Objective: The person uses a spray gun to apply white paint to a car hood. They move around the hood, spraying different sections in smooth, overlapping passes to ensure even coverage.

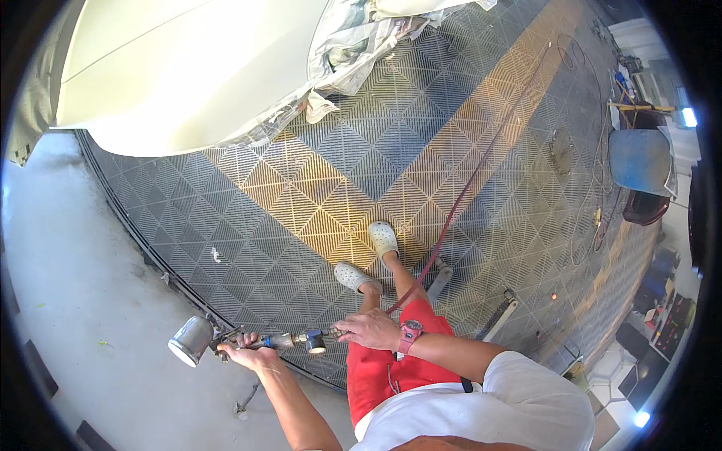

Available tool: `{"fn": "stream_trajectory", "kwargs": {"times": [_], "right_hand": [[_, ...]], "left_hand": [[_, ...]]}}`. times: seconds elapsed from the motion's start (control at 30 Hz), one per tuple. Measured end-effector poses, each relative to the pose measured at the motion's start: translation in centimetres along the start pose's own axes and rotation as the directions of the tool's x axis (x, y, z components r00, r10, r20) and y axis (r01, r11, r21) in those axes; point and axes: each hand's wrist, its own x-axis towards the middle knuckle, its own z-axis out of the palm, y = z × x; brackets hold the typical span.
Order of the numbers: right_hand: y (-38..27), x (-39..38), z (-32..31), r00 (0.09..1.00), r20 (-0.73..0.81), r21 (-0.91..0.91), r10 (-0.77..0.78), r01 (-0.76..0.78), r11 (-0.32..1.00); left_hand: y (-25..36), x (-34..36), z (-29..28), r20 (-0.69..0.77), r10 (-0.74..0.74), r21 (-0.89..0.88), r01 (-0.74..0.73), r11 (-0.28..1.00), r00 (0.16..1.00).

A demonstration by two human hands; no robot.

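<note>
Head view: spray gun (280, 341) is the landmark, held clear over the floor (301, 308) in front of the person's left side, lying about sideways with its silver cup (192, 340) at the left end and the gauge (315, 344) near its right end. Left hand (250, 355) grasps the gun body between cup and gauge, fingers curled around it; forearm angles up to the gun from the lower edge, leaning left. Right hand (367, 329) sits at the gun's right end, back of hand up, fingers pointing left toward it, fingertips at the coupling (335, 332); can't tell if they pinch it or just touch. Right elbow is bent, forearm coming in from the gun's right, red watch (411, 331) on the wrist. Red hose (456, 209) runs away up and right of the gun. Pale panel (173, 75) is well beyond the gun.
</note>
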Motion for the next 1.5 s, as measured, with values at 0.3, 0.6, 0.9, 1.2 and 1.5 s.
{"fn": "stream_trajectory", "kwargs": {"times": [0.3, 0.6, 0.9, 1.2, 1.5], "right_hand": [[0.3, -1.0, -0.8, 0.979, -0.184, 0.088, 0.086, -0.071, 0.994], [-0.3, -0.7, -2.2, 0.987, -0.148, 0.084, 0.054, -0.042, 0.996], [-1.5, -0.6, -4.3, 0.992, -0.124, 0.056, -0.035, 0.042, 0.998], [-6.5, -1.5, -7.9, 0.987, -0.145, -0.056, -0.069, 0.062, 0.997], [-9.8, -2.3, -8.3, 0.974, -0.162, -0.087, -0.158, 0.145, 0.986]], "left_hand": [[-0.2, 0.6, 0.6, 0.057, 0.038, -0.011, -0.037, 0.999, 0.998], [0.5, -1.0, 1.7, 0.103, 0.057, -0.004, -0.057, 0.998, 0.993], [2.0, -2.5, 1.8, 0.099, 0.136, -0.046, -0.132, 0.99, 0.986], [6.2, -6.9, 2.3, 0.062, 0.167, -0.113, -0.159, 0.981, 0.984], [9.8, -10.6, 1.2, -0.016, 0.244, -0.125, -0.245, 0.961, 0.97]]}}
